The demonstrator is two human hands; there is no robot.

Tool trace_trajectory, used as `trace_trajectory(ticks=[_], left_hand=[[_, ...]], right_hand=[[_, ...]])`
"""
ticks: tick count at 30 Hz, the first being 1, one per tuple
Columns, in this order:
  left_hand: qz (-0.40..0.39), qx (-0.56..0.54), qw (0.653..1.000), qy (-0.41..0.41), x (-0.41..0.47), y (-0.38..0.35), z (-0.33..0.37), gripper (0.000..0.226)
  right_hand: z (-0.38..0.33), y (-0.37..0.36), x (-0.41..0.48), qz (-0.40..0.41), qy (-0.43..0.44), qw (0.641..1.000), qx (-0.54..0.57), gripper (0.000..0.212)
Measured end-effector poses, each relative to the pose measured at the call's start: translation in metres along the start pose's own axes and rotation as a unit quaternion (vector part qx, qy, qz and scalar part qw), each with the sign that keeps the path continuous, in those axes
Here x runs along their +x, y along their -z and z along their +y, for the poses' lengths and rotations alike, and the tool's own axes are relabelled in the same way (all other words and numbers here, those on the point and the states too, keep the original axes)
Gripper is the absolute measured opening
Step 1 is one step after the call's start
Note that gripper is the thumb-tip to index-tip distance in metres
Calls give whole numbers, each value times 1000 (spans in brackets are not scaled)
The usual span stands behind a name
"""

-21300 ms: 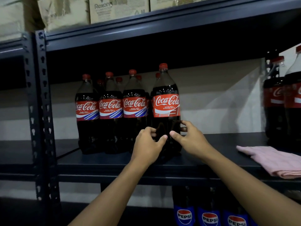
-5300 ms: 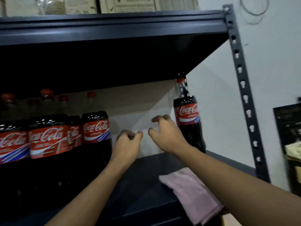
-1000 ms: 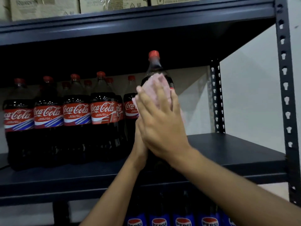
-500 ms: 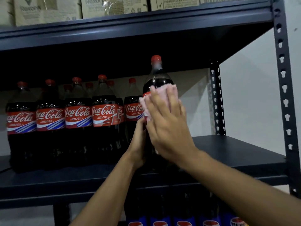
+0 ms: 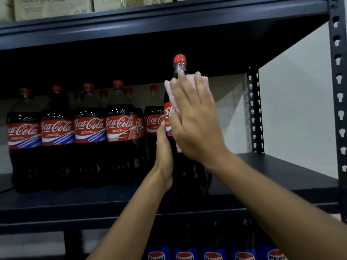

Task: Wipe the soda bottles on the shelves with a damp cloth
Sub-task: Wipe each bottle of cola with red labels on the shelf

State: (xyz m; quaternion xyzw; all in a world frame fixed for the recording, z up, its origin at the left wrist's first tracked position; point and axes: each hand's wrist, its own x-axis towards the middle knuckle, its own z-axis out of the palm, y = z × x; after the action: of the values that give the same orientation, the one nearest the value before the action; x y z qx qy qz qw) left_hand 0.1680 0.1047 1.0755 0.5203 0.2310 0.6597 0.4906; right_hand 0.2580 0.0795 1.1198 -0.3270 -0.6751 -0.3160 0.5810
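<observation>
On a dark shelf point(image 5: 272, 175), the left hand point(image 5: 164, 152) is gripping a cola bottle point(image 5: 185, 171); the flat right hand point(image 5: 195, 124) is pressing a cloth point(image 5: 170, 91) on it; other bottles point(image 5: 90, 143) are probably waiting.

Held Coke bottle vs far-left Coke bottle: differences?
The held bottle stands forward of the row; the far-left bottle is in it. The left hand holds the held bottle while the right hand presses a pink cloth on it; the far-left bottle is untouched. The held bottle's label is mostly covered; the far-left bottle's shows. Both upright, red-capped, dark cola.
</observation>
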Motion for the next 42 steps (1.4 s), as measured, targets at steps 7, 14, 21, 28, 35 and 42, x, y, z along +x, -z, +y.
trace_trajectory(ticks=[7,14,21,28,35,42], left_hand=[[-28,-16,999,-7,8,6,0,60],[-35,-8,999,21,5,8,0,62],[25,59,994,88,3,11,11,71],[48,63,997,-19,-24,-6,9,74],[41,54,997,-42,-17,-7,3,67],[3,42,999,-5,-16,-1,7,69]], right_hand=[[-2,-9,-111,-44,-32,997,52,70],[-21,-1,-91,-34,-158,976,148,65],[10,16,46,-35,-328,896,297,54],[2,11,51,-11,-271,932,239,52],[-18,3,-84,-5,-234,953,193,67],[-19,7,-108,-79,-253,945,191,68]])
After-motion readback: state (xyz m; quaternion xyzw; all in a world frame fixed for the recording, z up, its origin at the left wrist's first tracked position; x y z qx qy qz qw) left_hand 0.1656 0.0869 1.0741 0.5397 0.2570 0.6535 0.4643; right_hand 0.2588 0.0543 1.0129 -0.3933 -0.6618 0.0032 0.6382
